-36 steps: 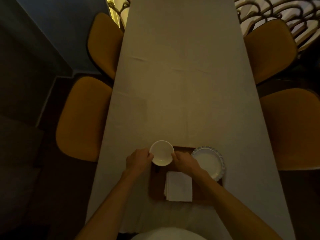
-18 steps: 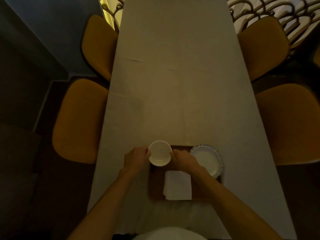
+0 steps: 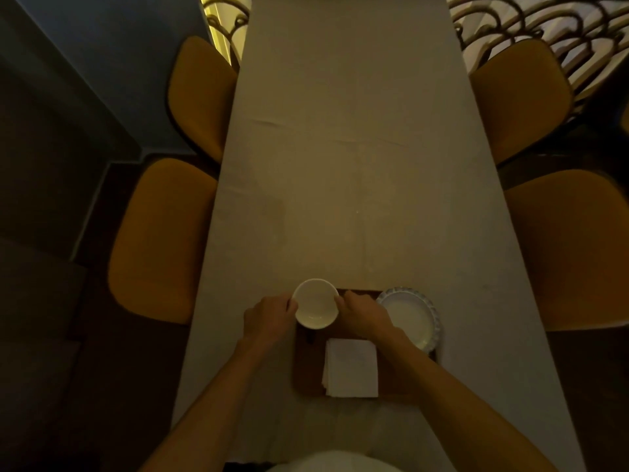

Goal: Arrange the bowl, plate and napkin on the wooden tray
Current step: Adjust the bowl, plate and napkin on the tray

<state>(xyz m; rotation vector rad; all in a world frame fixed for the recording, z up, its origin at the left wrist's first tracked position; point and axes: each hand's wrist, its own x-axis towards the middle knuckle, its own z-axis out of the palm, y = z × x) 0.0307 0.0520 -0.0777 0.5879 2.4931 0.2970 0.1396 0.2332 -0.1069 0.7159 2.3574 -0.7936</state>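
I see my left hand [image 3: 270, 316] and right hand [image 3: 362, 313] pinching the white bowl [image 3: 316, 308] at nine and three o'clock on its rim, over the tray [image 3: 308, 369] corner. It looks stiff, glazed, breakable, probably slippery. Napkin [image 3: 352, 367] sits at six, plate [image 3: 413, 318] at three.

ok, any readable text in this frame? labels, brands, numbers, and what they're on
None readable: no words, brands, numbers or signs show anywhere.
bowl: plain white, no marking.
plate: patterned rim only, no lettering.
napkin: blank.
wooden tray: no visible stamp.
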